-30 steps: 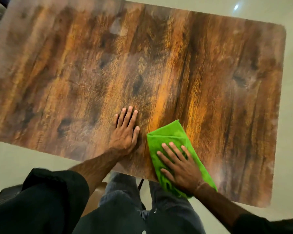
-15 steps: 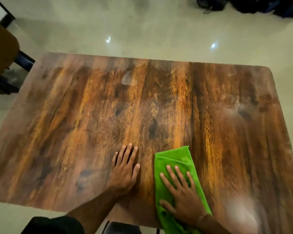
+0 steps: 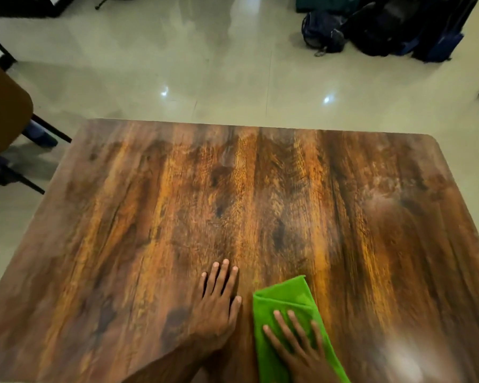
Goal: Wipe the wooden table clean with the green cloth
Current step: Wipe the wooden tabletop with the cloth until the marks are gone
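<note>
Green cloth (image 3: 285, 299), soft, limp, probably slides easily; right grip (image 3: 296, 346) presses its near half straight-fingered, left grip (image 3: 219, 305) flat on wooden surface (image 3: 150, 217).

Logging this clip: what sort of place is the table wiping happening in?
Probably a classroom, office or similar shared room, though that is a guess. Dark backpacks lie heaped on the glossy tiled floor beyond the wooden table, and what looks like a brown chair on thin black legs stands at the left.

Right hand (image 3: 299, 353) and green cloth (image 3: 285, 299) are cut off below.
</note>
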